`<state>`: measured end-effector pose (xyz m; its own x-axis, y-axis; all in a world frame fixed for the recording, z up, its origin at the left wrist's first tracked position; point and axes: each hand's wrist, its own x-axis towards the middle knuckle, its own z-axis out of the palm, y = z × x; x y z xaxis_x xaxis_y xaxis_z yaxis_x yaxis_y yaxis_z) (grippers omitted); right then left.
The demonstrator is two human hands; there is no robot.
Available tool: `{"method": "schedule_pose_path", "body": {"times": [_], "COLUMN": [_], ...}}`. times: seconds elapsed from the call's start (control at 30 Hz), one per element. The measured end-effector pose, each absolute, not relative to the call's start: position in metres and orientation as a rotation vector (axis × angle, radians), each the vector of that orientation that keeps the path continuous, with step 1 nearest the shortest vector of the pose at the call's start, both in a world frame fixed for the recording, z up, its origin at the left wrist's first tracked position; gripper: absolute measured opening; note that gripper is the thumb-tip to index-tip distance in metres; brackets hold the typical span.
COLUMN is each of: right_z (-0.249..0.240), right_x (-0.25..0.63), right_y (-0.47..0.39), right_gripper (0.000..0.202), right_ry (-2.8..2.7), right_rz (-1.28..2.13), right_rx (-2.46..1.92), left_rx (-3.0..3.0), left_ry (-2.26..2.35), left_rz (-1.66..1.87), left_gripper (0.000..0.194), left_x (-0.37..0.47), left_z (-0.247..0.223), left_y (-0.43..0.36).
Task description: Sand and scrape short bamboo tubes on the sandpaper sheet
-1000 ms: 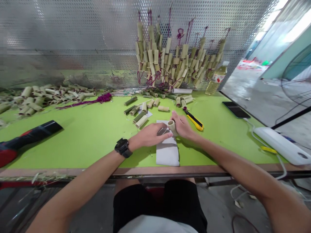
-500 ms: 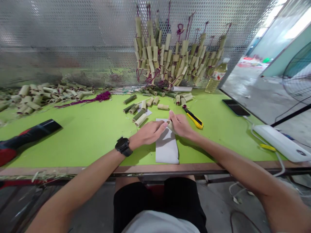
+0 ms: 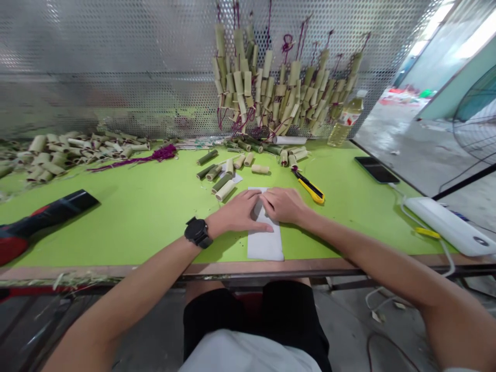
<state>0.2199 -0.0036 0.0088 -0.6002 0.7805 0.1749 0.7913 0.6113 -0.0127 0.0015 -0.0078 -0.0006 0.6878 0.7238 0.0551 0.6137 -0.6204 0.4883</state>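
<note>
bare green tabletop (image 3: 143, 206) left, cutter (image 3: 310, 187) right

Green tabletop (image 3: 147, 212) is spanning frame. Left: bamboo pile (image 3: 58, 156), purple strings (image 3: 165, 153), black-and-red tool (image 3: 50, 219) are lying. Centre: loose bamboo tubes (image 3: 225, 190) are lying above white paper (image 3: 265, 249). Right of centre: yellow cutter (image 3: 313, 191), bottle (image 3: 342, 128) are resting. Far right: phone (image 3: 376, 170), white cabled device (image 3: 449, 226) are resting.

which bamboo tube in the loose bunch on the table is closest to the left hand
The pale tube at the bunch's near edge, just beyond the left hand; the green tube right behind it and the others lie farther off.
</note>
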Motion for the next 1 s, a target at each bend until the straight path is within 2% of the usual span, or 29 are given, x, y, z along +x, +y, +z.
{"method": "schedule_pose_path", "body": {"times": [0.2, 0.33, 0.5, 0.6, 1.0], "right_z": [0.017, 0.017, 0.020, 0.023, 0.029], "right_x": [0.222, 0.220, 0.228, 0.232, 0.244], "right_y": [0.005, 0.006, 0.023, 0.025, 0.014], "right_gripper": [0.050, 0.053, 0.063, 0.068, 0.060], "right_ry": [-2.661, -2.742, -2.551, -2.481, -2.558], "right_rz": [-0.107, -0.016, -0.162, -0.166, -0.118], "right_rx": [-1.525, -1.385, -1.773, -1.832, -1.791], "left_rx": [2.474, 2.472, 2.464, 2.468, 2.490], "left_ry": [1.105, 1.058, 1.126, 1.137, 1.115], "left_rz": [0.352, 0.360, 0.307, 0.266, 0.306], "left_gripper": [0.108, 0.104, 0.121, 0.123, 0.119], "left_x": [0.004, 0.004, 0.005, 0.005, 0.005], "left_z": [-0.002, -0.003, -0.003, -0.003, -0.005], "left_y": [-0.006, -0.005, -0.004, -0.004, -0.004]}}
